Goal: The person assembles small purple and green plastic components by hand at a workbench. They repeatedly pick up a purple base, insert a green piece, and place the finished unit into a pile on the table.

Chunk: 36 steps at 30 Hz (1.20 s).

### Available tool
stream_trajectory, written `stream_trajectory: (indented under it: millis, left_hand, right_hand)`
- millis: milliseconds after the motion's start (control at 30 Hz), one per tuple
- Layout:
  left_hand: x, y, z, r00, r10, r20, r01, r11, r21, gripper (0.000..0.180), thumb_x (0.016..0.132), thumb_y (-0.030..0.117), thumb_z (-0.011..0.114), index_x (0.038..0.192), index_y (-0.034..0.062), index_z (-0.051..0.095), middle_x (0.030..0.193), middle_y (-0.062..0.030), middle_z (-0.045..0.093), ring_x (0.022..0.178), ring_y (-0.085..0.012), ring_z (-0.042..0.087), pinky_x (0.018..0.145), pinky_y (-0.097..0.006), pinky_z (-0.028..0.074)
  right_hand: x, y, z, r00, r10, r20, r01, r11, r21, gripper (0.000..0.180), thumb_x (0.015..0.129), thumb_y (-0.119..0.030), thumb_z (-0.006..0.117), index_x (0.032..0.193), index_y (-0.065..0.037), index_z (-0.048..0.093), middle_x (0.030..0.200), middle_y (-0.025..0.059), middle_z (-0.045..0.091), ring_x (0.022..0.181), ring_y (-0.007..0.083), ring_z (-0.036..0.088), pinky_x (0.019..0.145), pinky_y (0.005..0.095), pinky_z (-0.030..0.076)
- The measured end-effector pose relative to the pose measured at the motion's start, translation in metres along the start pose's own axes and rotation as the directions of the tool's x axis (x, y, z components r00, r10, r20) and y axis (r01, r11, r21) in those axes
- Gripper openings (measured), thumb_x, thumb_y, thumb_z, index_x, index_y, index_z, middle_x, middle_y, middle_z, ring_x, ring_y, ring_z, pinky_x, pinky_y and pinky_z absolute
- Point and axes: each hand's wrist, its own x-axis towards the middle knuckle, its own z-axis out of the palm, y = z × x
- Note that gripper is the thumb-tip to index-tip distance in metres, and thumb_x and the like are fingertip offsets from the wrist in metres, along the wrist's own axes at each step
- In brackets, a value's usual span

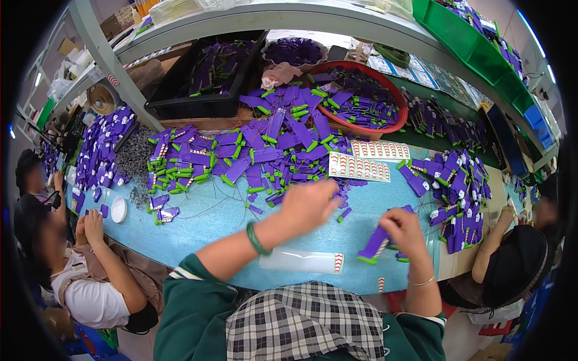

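My right hand (404,230) pinches a flat purple plastic piece (376,242) with a green end and a striped strip along its side, above the near right of the blue table. My left hand (307,206), with a green bangle on its wrist, is over the middle of the table beside small purple parts (344,213). Its fingers curl inward and are somewhat blurred; whatever they hold is hidden. Just beyond it lie sheets of red-and-white striped stickers (360,166). A clear backing sheet (298,262) with one striped sticker at its edge rests below the left forearm.
Purple-and-green pieces heap across the table's back (253,150) and at right (460,198). Behind stand a red basin (402,114) and a black crate (192,108), both holding such pieces. A metal shelf (271,24) crosses above. Co-workers sit at left (99,295) and right (518,265).
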Motion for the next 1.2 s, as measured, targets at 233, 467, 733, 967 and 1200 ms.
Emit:
stream_trajectory:
  millis: [233,467,733,967,1200]
  left_hand:
    - [0.068,-0.056,0.008,0.989,-0.087,0.121,0.005,0.832,0.555,0.008,0.079,0.012,0.059,0.082,0.0049,0.060,0.069,-0.0125,0.065,0.063,-0.0296,0.066,0.052,-0.041,0.051]
    - [0.035,-0.017,-0.047,0.988,-0.074,-0.137,0.086,0.993,0.078,0.013,0.086,0.016,0.058,0.087,0.0038,0.061,0.075,-0.0103,0.068,0.063,-0.0253,0.066,0.054,-0.035,0.051]
    - [-0.072,0.007,-0.022,0.844,-0.310,0.438,0.412,-0.150,-0.899,0.016,0.094,0.016,0.052,0.106,0.0067,0.045,0.079,-0.0092,0.058,0.064,-0.0175,0.060,0.054,-0.027,0.049]
    - [-0.108,0.006,0.042,0.783,-0.323,0.532,0.592,0.127,-0.796,0.036,0.090,0.008,0.057,0.122,0.0031,0.041,0.081,-0.0052,0.056,0.071,-0.0116,0.056,0.064,-0.026,0.049]
    - [-0.099,0.018,0.030,0.749,-0.367,0.551,0.620,0.095,-0.779,0.013,0.092,0.011,0.057,0.099,0.0009,0.054,0.078,-0.0050,0.059,0.069,-0.0116,0.059,0.062,-0.025,0.049]
  right_hand:
    - [-0.017,-0.011,0.008,0.955,-0.297,-0.005,0.258,0.838,-0.480,0.029,0.067,-0.017,0.076,0.091,-0.006,0.065,0.090,0.0084,0.060,0.081,0.0275,0.057,0.071,0.0373,0.048]
    - [-0.045,-0.019,0.083,0.950,-0.283,0.128,0.303,0.937,-0.175,0.024,0.069,-0.009,0.072,0.091,-0.005,0.064,0.086,0.0083,0.057,0.083,0.0268,0.056,0.072,0.0361,0.048]
    - [-0.043,-0.018,0.103,0.972,-0.228,0.065,0.233,0.968,-0.090,0.018,0.069,-0.006,0.071,0.084,-0.006,0.062,0.082,0.0077,0.058,0.079,0.0265,0.057,0.069,0.0368,0.048]
    - [-0.040,-0.025,0.112,0.965,-0.264,0.003,0.262,0.957,-0.122,0.015,0.069,-0.006,0.071,0.079,-0.007,0.060,0.076,0.0065,0.058,0.073,0.0255,0.057,0.063,0.0357,0.048]
    - [-0.033,-0.019,0.082,0.992,-0.028,0.126,-0.029,0.903,0.429,0.010,0.077,-0.006,0.069,0.085,-0.002,0.064,0.084,0.0070,0.067,0.075,0.0183,0.063,0.067,0.0285,0.049]
